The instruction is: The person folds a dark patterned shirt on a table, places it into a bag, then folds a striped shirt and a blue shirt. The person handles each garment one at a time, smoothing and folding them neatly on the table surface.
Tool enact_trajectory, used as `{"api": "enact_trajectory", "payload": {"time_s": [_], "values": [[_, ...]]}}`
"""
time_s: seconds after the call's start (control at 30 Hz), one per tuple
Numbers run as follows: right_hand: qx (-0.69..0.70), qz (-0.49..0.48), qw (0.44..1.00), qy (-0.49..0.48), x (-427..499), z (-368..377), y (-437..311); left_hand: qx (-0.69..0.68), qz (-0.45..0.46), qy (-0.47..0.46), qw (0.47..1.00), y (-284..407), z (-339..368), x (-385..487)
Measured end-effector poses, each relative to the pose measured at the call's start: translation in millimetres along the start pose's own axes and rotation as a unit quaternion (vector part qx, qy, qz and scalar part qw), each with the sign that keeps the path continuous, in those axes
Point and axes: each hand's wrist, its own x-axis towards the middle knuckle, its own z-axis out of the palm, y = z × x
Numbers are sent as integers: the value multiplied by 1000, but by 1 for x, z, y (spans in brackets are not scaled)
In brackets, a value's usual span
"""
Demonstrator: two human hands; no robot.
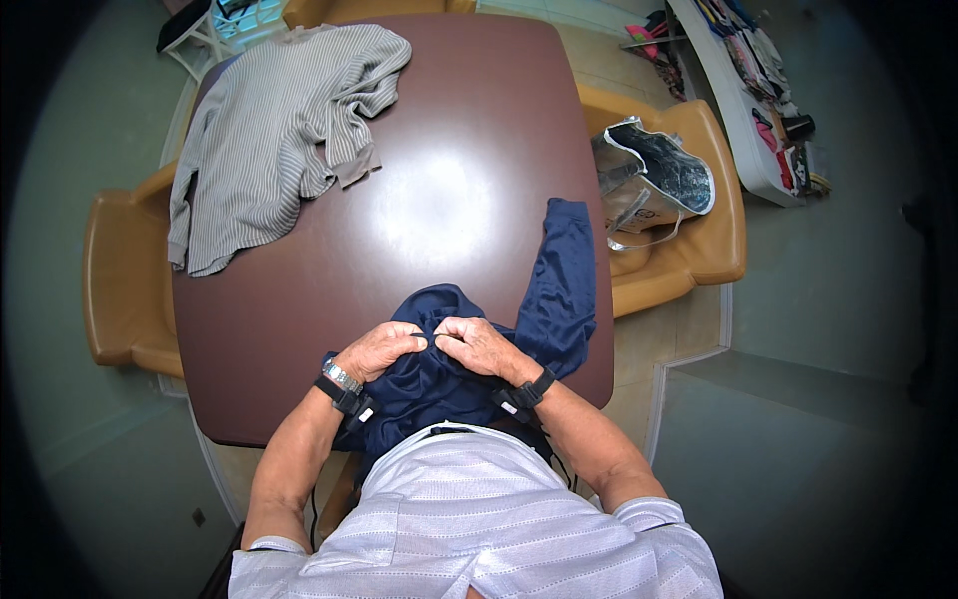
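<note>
A dark navy, shiny fabric garment (441, 389) lies bunched at the near edge of the table, against my body. One sleeve or leg of it stretches out to the right, its ribbed cuff pointing away from me. My left hand (380, 350) pinches the navy cloth between thumb and fingers. Close beside it, my right hand (479, 346) pinches the same garment, the thumbs nearly meeting. What small part sits between the fingertips is too small to tell. Farther off at the left, a grey-and-white striped long-sleeved garment (277, 142) is spread on the table.
The brown table (479, 277) has rounded corners. Tan armchairs stand at its left (123, 277) and right (711, 172), with another beyond the far edge. An open silver-lined bag (644, 210) sits on the right chair. Folded clothes lie on a white table (730, 105) at the upper right.
</note>
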Motion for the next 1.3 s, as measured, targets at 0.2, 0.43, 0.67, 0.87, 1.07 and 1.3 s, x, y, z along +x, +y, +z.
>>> {"api": "enact_trajectory", "payload": {"time_s": [0.2, 0.43, 0.67, 0.87, 1.07, 1.3], "values": [[5, -13, 1000, 12, 0, 2, 1, 5, 3, -9, 1000, -2, -1, 3], [15, -23, 999, 22, 3, 3, 7, -28, -5, -2, 1000, -6, -4, 5], [110, 22, 993, 26, 3, 3, 8, 74, 85, 82, 990, 0, 6, 0], [93, 51, 994, 19, 1, -4, 1, 269, 161, 145, 939, 20, 18, -11], [97, 35, 994, 30, 4, 1, 5, 317, 109, 139, 932, 26, 21, -13], [92, 44, 995, 8, 3, 1, 4, 219, 58, 79, 971, 22, 13, -12]]}}
